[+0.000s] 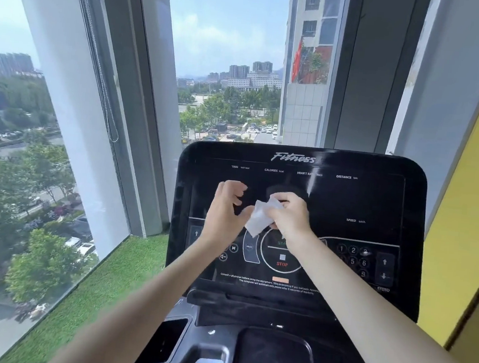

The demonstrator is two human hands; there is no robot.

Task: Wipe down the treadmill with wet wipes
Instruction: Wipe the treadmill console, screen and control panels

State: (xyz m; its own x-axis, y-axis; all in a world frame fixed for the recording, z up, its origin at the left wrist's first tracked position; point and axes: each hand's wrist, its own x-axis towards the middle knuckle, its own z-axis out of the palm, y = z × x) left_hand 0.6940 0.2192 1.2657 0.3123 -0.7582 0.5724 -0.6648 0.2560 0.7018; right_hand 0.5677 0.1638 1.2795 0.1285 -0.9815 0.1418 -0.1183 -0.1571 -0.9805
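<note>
The treadmill's black console [356, 198] stands upright in front of me, with a dark display above and round STOP and number buttons below. A white wet wipe [259, 218], crumpled, hangs in front of the console's middle. My right hand [290, 215] grips the wipe's upper right part. My left hand [227, 206] is just to the left of the wipe with its fingers curled and apart, thumb tip close to the wipe's edge; nothing is in it. Both hands hover in front of the panel; whether they touch it I cannot tell.
Below the console are a black tray ledge [250, 302] and a cup pocket [167, 341] at lower left. Tall windows [223, 62] stand behind and to the left, with green turf [98, 293] along the glass. A yellow wall [468, 226] closes the right side.
</note>
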